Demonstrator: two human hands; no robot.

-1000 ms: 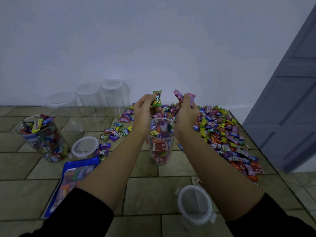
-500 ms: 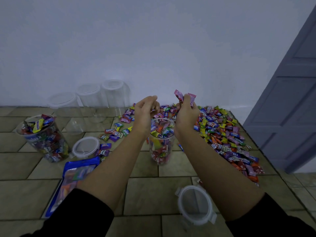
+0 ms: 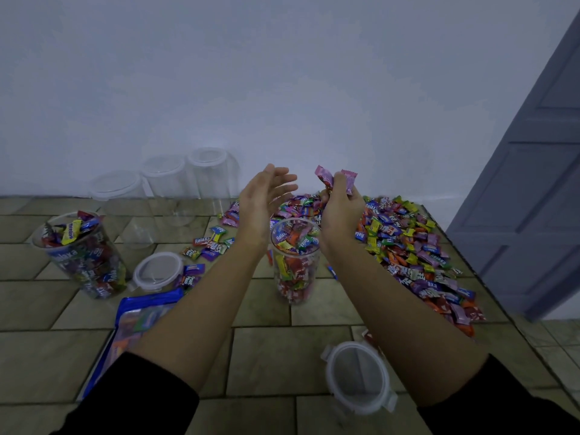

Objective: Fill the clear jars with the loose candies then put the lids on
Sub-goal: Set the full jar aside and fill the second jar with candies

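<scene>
Readable print: "Relaxa" in white on blue and red wrappers, seen in the small scatter of candies (image 3: 209,246) left of ctr, in the big candy pile (image 3: 414,252) on the right, and through the wall of the left jar (image 3: 84,255). A yellow wrapper at that jar's mouth reads "Mentos". Other wrapper print is too small or blurred to read. The blue bag (image 3: 141,318) lying flat front-left has colour patches, text unreadable.

Containers: the left jar is clear, open-topped, tilted in this wide view and packed to the brim w/ mixed wrappers. Its lid (image 3: 158,271) lies flat just beside it, touching a few purple candies. The ctr jar (image 3: 295,262) stands upright on the tiled surface (image 3: 276,356) between both forearms, no lid, filled w/ mixed candies nearly to the rim. A 2nd lid (image 3: 357,376) w/ clip tabs lies near the front, by the right forearm. Three empty jars (image 3: 166,180) w/ whitish tops stand in a row at the wall.

L hand (image 3: 266,196): fingers straight and spread, palm facing right, above and behind the ctr jar's mouth, holding nothing. R hand (image 3: 340,208): fingers curled round a few pink-wrapped candies (image 3: 348,180) sticking up from the fist, above the jar's right rim. Grey door (image 3: 533,183) far right.
</scene>
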